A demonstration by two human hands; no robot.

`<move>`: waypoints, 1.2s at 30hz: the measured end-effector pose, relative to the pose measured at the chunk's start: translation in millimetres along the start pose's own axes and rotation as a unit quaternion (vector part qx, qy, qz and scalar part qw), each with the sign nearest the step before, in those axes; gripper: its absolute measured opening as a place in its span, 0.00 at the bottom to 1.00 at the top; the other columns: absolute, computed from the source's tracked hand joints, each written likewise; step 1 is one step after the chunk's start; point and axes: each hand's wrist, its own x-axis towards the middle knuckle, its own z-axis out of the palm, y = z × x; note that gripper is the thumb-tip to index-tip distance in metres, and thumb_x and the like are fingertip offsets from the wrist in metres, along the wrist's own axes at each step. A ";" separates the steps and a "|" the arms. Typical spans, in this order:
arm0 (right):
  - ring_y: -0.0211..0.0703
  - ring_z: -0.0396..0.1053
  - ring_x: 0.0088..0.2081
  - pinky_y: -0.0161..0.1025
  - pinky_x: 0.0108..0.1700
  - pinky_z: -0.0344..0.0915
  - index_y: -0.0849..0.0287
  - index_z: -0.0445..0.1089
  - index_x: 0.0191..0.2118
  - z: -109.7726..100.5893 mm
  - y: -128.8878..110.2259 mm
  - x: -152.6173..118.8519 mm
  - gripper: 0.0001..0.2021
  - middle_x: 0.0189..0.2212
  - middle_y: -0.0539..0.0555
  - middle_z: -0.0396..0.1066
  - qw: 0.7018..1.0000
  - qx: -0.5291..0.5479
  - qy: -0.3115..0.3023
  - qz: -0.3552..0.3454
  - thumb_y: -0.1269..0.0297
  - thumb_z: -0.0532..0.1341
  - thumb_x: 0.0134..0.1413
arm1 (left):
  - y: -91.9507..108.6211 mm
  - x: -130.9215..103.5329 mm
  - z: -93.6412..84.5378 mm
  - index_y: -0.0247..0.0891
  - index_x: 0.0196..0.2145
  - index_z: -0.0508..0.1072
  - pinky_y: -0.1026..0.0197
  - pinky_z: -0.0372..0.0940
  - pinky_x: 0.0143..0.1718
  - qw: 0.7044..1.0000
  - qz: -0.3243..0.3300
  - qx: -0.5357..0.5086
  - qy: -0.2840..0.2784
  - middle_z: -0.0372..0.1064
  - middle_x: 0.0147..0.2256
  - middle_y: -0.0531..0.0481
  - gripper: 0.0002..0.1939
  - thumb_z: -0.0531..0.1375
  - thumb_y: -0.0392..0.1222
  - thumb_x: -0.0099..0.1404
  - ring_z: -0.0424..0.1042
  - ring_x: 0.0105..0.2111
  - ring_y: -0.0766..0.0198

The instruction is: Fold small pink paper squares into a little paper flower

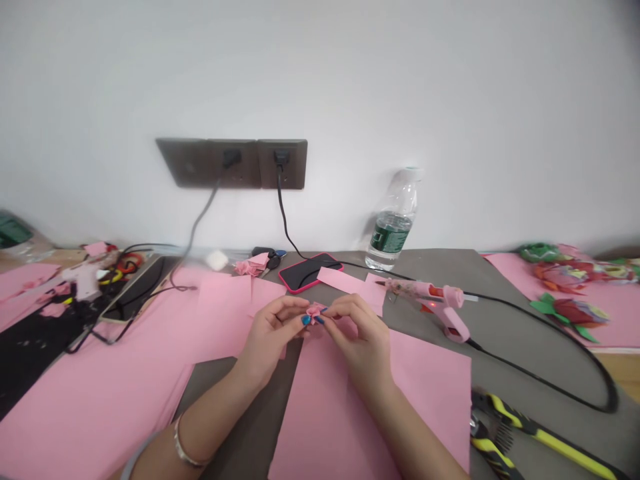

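Hands met over the middle of the counter (500,293) as I watched through the head camera; my left hand (273,333) and my right hand (357,337) came together on a small pink paper flower (315,311), the fingers (306,319) of both pinched closed on it from either side; the flower sat just above a pink paper sheet (340,407) lying flat below the wrists; a bracelet (186,452) circled the left forearm; a pink glue gun (435,300) lay near the right hand, its black cord (560,387) looping away to the right; a phone (310,272) in a pink case rested just behind the hands, beside a narrow pink strip (345,280); a water bottle (395,223) stood against the wall; yellow-handled pliers (530,427) lay at the lower right; finished paper flowers (570,310) sat well apart at the far right.
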 end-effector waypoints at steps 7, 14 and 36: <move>0.43 0.70 0.33 0.38 0.36 0.66 0.56 0.73 0.32 0.6 6.0 0.9 0.08 0.30 0.52 0.72 0.997 0.061 -0.024 0.027 0.78 0.63 0.57 | 1.2 -0.7 1.9 0.38 0.32 0.80 0.69 0.71 0.33 1.000 -0.025 -0.002 -0.002 0.78 0.31 0.51 0.12 0.73 0.46 0.53 0.75 0.30 0.68; 0.41 0.71 0.34 0.37 0.37 0.68 0.55 0.72 0.33 0.8 7.4 1.5 0.10 0.31 0.51 0.73 0.994 0.101 -0.047 0.018 0.79 0.63 0.56 | -0.4 0.9 -1.3 0.36 0.31 0.80 0.69 0.71 0.33 0.999 0.010 0.030 -0.009 0.77 0.29 0.51 0.11 0.72 0.46 0.55 0.75 0.30 0.68; 0.46 0.71 0.39 0.43 0.42 0.68 0.54 0.74 0.33 -2.6 17.6 1.6 0.07 0.36 0.54 0.70 0.992 0.015 -0.108 0.058 0.73 0.61 0.58 | 0.8 3.4 -7.7 0.36 0.33 0.81 0.65 0.71 0.33 0.998 0.004 0.065 -0.019 0.79 0.29 0.49 0.09 0.71 0.40 0.54 0.75 0.28 0.66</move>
